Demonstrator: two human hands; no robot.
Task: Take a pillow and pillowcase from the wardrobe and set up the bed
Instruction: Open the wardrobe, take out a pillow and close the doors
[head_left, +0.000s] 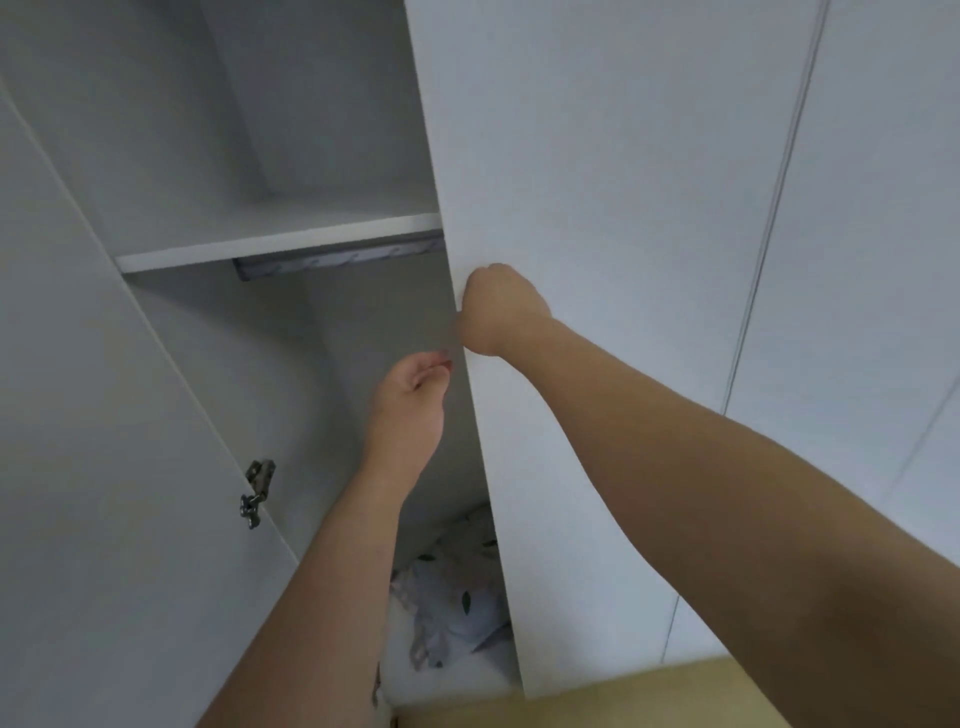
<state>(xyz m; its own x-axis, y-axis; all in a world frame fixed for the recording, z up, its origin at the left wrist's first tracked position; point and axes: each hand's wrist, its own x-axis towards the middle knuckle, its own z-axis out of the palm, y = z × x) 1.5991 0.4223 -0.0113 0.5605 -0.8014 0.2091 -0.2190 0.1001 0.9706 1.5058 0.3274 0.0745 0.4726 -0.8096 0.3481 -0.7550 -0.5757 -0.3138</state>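
Right hand (498, 306): closed on the edge of the white wardrobe door (597, 208), just right of frame centre; the fingers are curled round the edge and hidden behind it.
Left hand (410, 400): raised inside the opening at 7 o'clock from the right hand, near the door edge; its fingers (434, 364) are loosely curled, with nothing pinched.
Wardrobe: left door (78, 415) swung open, a metal hinge (257, 491) seen at 8 o'clock; a white shelf (270, 236) is seen at 11 o'clock.
Bedding: leaf-patterned fabric (457, 597) is piled low inside at 6 o'clock, partly hidden by the door; pillow or pillowcase cannot be told.
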